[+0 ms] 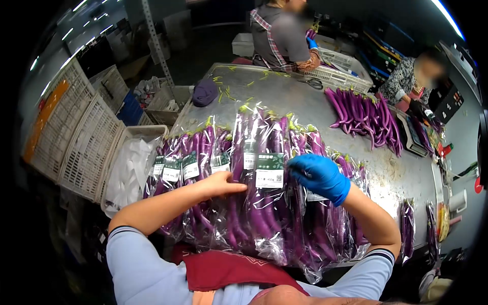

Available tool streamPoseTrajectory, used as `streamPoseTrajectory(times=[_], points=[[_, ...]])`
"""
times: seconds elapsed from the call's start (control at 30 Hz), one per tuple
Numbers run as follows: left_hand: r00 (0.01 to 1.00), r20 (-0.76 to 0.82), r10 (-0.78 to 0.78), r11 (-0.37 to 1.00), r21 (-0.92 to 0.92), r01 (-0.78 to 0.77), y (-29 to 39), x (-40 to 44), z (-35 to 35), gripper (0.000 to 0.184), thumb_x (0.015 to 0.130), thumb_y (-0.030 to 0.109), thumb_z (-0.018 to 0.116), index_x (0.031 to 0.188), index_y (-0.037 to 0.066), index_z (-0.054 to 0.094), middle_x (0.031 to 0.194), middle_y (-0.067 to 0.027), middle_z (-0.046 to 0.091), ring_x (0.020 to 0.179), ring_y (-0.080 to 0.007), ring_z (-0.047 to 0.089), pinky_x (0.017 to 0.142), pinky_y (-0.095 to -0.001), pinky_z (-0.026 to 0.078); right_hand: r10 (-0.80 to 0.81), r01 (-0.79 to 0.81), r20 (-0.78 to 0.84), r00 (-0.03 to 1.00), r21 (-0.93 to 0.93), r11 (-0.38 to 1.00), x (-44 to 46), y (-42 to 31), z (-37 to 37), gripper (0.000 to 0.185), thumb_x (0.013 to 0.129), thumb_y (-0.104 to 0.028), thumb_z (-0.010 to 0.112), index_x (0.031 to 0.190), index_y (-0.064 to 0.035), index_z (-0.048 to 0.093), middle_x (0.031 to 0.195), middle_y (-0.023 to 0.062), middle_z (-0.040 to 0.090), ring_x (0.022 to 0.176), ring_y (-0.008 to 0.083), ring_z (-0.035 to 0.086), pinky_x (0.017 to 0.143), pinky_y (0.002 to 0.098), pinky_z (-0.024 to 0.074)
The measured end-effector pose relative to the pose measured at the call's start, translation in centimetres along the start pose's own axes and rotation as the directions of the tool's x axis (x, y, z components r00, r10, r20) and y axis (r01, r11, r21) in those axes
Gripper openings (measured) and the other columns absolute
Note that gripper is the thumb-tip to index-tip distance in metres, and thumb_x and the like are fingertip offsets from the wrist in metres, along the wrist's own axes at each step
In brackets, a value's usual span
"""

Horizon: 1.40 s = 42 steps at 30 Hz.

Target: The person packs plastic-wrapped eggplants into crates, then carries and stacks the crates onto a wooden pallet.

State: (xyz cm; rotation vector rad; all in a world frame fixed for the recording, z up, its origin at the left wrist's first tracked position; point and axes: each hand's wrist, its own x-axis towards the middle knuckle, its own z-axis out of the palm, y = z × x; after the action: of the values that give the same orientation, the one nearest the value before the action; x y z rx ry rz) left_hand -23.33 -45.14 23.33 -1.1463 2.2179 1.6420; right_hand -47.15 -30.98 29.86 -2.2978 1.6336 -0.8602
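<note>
Labelled bag of long purple eggplants (263, 216) atop similar bags (190, 165) on a metal table (295, 101), bare left hand (221, 184) with fingertips at its left edge, blue-gloved right hand (324, 178) with curled fingers at its right, cannot tell whether either is clamped

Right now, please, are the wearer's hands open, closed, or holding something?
Left hand: at the bagged eggplants; whether it grips them cannot be told.
Right hand: blue-gloved, curled beside a label; whether it holds anything cannot be told.
</note>
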Motion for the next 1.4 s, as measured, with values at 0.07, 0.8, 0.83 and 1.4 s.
streamPoseTrajectory(times=[0.07,0.8,0.83,1.4], points=[[0.997,0.017,0.07,0.844,-0.533,-0.05,-1.8,0.9,1.0,0.034,0.071,0.026,0.065,0.091,0.001,0.054,0.076,-0.005,0.056,0.066,-0.0121,0.052,0.055,-0.026,0.043,-0.145,0.143,-0.032,0.989,-0.056,0.988,0.1,-1.5,1.5,0.024,0.07,-0.01,0.059,0.093,-0.0091,0.052,0.076,0.0108,0.054,0.069,0.0287,0.054,0.059,0.0345,0.0444],[0.805,-0.435,0.403,0.3,-0.768,-0.566,-4.6,-12.0,-9.3,0.037,0.068,0.019,0.051,0.099,-0.001,0.052,0.088,-0.0086,0.058,0.075,-0.0171,0.059,0.068,-0.0268,0.05,-0.125,0.04,-0.22,0.968,-0.354,0.934,2.6,-8.7,4.6,0.028,0.067,-0.012,0.063,0.093,-0.0045,0.053,0.083,0.013,0.051,0.074,0.0309,0.052,0.064,0.0348,0.0434],[0.787,-0.462,0.408,0.251,-0.772,-0.584,-5.6,-12.5,-9.6,0.037,0.069,0.019,0.05,0.1,-0.001,0.051,0.09,-0.0085,0.058,0.078,-0.0174,0.058,0.071,-0.028,0.049,-0.058,0.018,-0.249,0.967,-0.16,0.987,3.7,-10.0,5.4,0.024,0.072,-0.015,0.062,0.091,-0.0035,0.053,0.082,0.0122,0.052,0.076,0.0288,0.053,0.066,0.0334,0.0432],[0.721,-0.691,-0.061,0.047,-0.723,-0.689,-30.1,-35.7,-12.8,0.05,0.08,0.037,0.039,0.114,0.0,0.046,0.107,-0.0131,0.052,0.095,-0.0256,0.051,0.083,-0.0376,0.04,-0.096,-0.573,0.586,0.804,0.808,0.137,23.3,-37.9,35.4,0.058,0.074,-0.01,0.061,0.125,-0.0063,0.032,0.099,0.0078,0.054,0.085,0.014,0.052,0.071,0.0268,0.0464]])
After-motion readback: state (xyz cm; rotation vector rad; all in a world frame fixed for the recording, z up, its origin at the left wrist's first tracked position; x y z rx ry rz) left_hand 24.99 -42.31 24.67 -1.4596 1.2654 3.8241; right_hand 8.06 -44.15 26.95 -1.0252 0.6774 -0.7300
